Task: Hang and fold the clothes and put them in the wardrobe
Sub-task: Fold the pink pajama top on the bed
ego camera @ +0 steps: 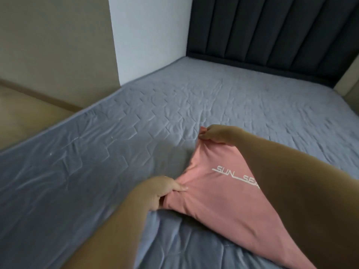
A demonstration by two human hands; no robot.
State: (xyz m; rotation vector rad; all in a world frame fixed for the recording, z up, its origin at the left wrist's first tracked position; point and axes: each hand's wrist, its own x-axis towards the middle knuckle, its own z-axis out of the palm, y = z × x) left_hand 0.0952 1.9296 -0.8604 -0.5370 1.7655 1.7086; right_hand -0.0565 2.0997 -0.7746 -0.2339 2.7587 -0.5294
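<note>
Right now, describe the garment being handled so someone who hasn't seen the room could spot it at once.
Start at the bed with the grey quilted cover and dark padded headboard. On its near right part lies a shirt, pinched at two corners by the left hand and right hand. It is the only pink thing in view, with white lettering starting "SUN" on it.

- A pink cotton T-shirt with white lettering [211, 191] is spread over the bed's grey quilted cover [136, 117].
- The left hand [163, 191] pinches the shirt's near edge.
- The right hand [215, 133] grips its far corner.
- A dark padded, channelled headboard [272, 32] stands behind, beside a white wall [149, 35].
</note>
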